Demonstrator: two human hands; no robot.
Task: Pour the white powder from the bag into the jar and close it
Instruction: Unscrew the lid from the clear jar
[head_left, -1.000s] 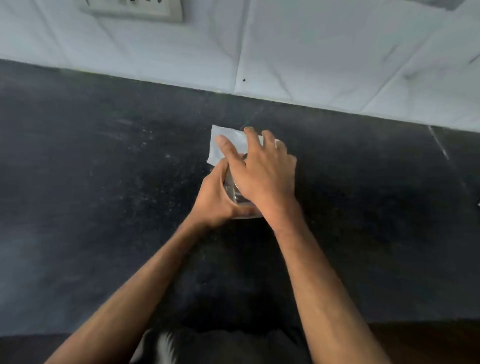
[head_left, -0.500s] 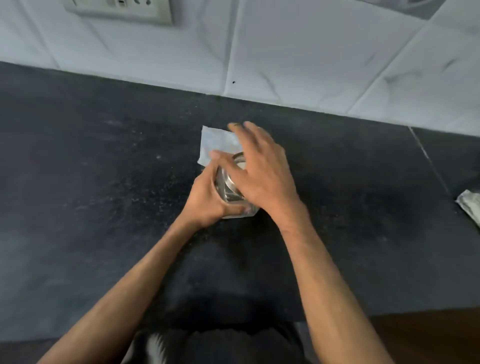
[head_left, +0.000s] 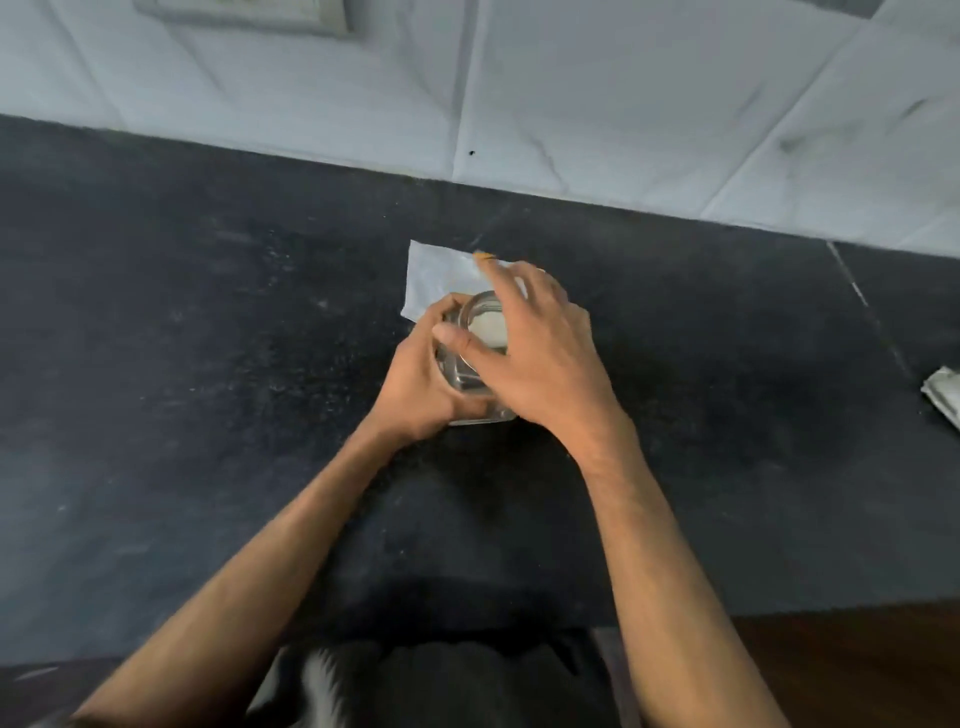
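the left hand (head_left: 415, 387) is gripping a glass jar (head_left: 480, 364) on the dark counter (head_left: 208, 364), white powder (head_left: 488, 330) showing inside. the right hand (head_left: 545, 358) is resting over its top. a white bag (head_left: 441, 275) is lying flat just beyond.

Dark speckled table (head_left: 208, 364) with a thin seam line (head_left: 872, 322) on the right side. White marbled wall tiles (head_left: 623, 93) behind it. Switch plate (head_left: 244, 15) at top left (cut off by the frame edge). Crumpled silvery wrapper (head_left: 943, 395) at the right edge, partly out of view. Brown wood strip (head_left: 857, 665) below the table's front edge.
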